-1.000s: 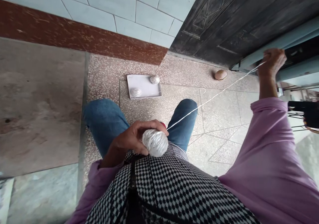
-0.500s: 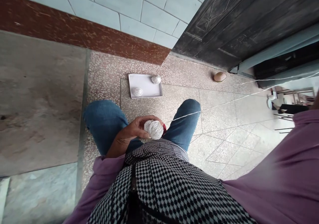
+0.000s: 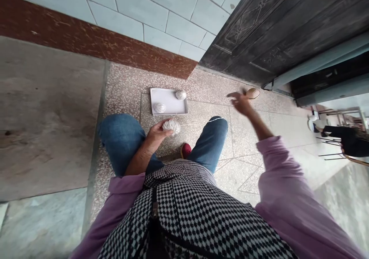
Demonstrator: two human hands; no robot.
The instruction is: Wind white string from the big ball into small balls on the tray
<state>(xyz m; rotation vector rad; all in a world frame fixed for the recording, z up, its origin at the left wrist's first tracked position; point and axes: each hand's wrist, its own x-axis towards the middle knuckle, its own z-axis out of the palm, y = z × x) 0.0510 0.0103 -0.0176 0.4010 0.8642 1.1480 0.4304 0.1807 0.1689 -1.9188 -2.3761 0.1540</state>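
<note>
On the terrazzo floor [image 3: 127, 86], a white tray [image 3: 168, 97] holds two small balls [image 3: 159, 108]. Between the knees, the left hand [image 3: 157, 133] grips a larger ball [image 3: 171, 127] firmly, a hold that lets the thread [image 3: 201, 123] lead off cleanly; the blurred right hand [image 3: 242, 103] looks open.

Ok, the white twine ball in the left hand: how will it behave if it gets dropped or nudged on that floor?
The white twine ball in the left hand probably feels light and a little squashy, as its strands look loosely wound. Being round, it seems apt to roll on the smooth terrazzo floor. The loose strand could pay out if it rolls.
</note>
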